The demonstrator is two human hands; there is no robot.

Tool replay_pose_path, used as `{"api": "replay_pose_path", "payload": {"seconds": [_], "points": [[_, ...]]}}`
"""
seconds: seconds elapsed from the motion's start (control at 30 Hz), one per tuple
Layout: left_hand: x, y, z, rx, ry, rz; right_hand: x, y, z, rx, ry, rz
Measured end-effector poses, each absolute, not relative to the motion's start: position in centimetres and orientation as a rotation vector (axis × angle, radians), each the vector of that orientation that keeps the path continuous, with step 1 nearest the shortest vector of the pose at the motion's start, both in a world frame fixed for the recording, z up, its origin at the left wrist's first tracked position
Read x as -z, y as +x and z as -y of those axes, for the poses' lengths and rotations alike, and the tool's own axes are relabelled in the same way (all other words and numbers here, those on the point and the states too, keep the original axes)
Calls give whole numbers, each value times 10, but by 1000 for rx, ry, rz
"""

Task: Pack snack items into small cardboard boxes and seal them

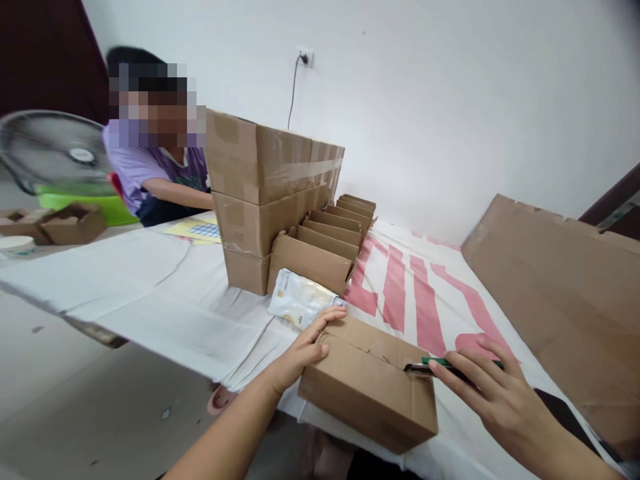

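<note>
A closed cardboard box (360, 383) lies at the table's front edge, with a seam along its top. My left hand (315, 340) grips its left end, thumb on top and fingers over the far edge. In my right hand (493, 390) is a utility knife (425, 367) with green on its handle, its tip at the tape seam near the box's right end. Just beyond my left hand lies a white printed pouch (303, 297), partly behind the fingers.
Stacked taped boxes (280, 167) stand at the back left, beside a row of open boxes (315, 257). A large cardboard sheet (560, 293) rises at right. A person in a purple shirt (133, 163) sits across the table, near a fan (60, 150).
</note>
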State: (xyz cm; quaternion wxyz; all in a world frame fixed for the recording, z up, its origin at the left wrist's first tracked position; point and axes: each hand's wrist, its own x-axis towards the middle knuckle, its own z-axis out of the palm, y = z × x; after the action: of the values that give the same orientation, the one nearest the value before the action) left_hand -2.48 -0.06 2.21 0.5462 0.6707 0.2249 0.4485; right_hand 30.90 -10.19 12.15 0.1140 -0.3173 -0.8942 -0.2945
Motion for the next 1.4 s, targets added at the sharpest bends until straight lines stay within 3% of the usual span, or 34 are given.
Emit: {"api": "replay_pose_path", "payload": {"seconds": [0.23,0.67,0.77,0.93,1.07,1.4], "points": [[-19,-25,-2,-1074,1615,-527,-99,350,110,818,-1131,2528],[-19,-24,-3,-1072,1611,-512,28,390,117,106,-1626,2399],[-21,-24,-2,-1075,1604,-516,19,385,111,59,-1625,2294],[-12,-24,-9,-1068,1620,-482,-40,349,104,102,-1433,1985],[-3,-24,-16,-1079,1644,-458,-75,302,106,21,-1201,2090],[-8,-25,-13,-1033,1668,-499,-74,263,88,9,-1171,2134]]}}
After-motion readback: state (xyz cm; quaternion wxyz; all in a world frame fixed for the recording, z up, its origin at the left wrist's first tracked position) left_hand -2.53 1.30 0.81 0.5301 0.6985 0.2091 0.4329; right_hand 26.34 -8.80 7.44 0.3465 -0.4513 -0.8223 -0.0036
